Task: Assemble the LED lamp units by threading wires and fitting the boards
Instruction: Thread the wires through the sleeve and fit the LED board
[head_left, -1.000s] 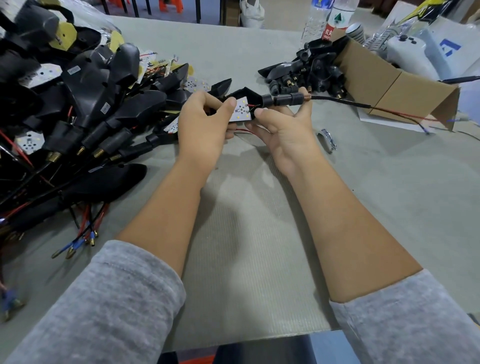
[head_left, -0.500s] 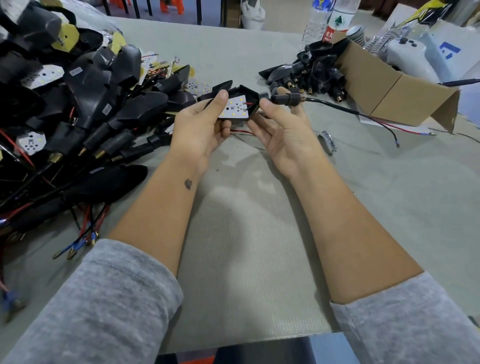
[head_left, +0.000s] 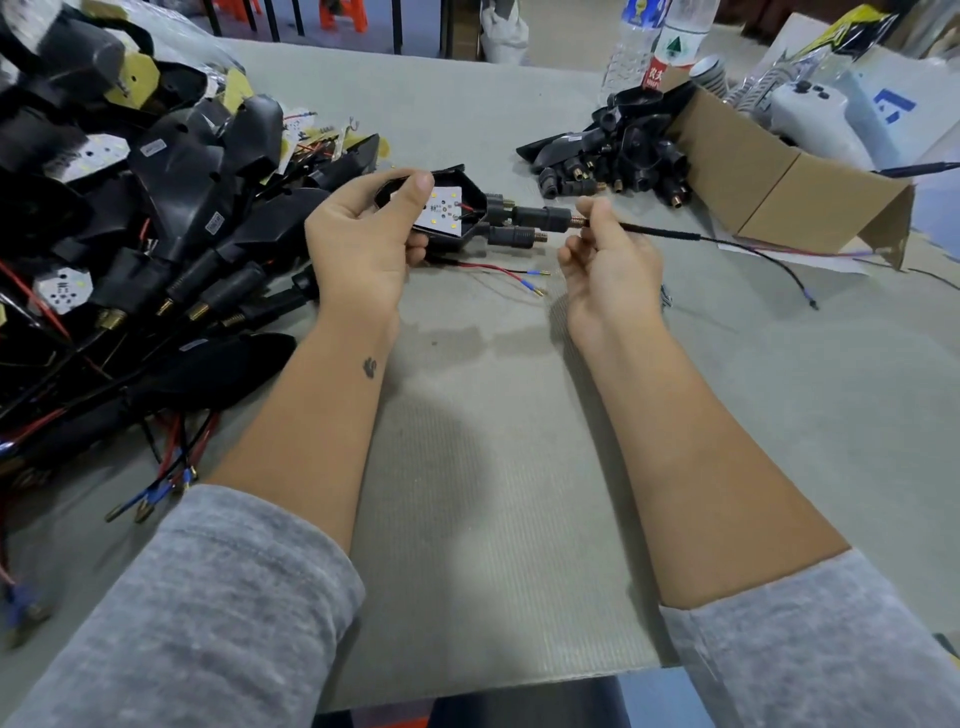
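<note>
- A grey table (head_left: 467, 78) is filling most of the room in front of me, with a ribbed mat (head_left: 498, 519) lying on it under the person's forearms.
- A big heap of black lamp housings (head_left: 130, 218) is sprawling over the left side of the table, white boards and red and black wires sticking out among them.
- An open cardboard box (head_left: 779, 187) is lying on its side at the far right, with a smaller pile of black parts (head_left: 613, 156) spilling just beside it; two water bottles (head_left: 660, 47) are standing behind.
- The left hand (head_left: 363, 244) is gripping the lamp housing (head_left: 470, 208) above the table, fingers curled round its body and the thumb pressing down on the white LED board (head_left: 444, 210) sitting inside it.
- The right hand (head_left: 608, 260) is pinching the black sleeved wire (head_left: 670, 234) between thumb and forefinger, right where it is leaving the brass end of the housing's stem (head_left: 540, 218); the other fingers are curling loosely.
- A loose red and black wire pair (head_left: 498, 273) with blue-collared pins is lying on the table between the two hands.
</note>
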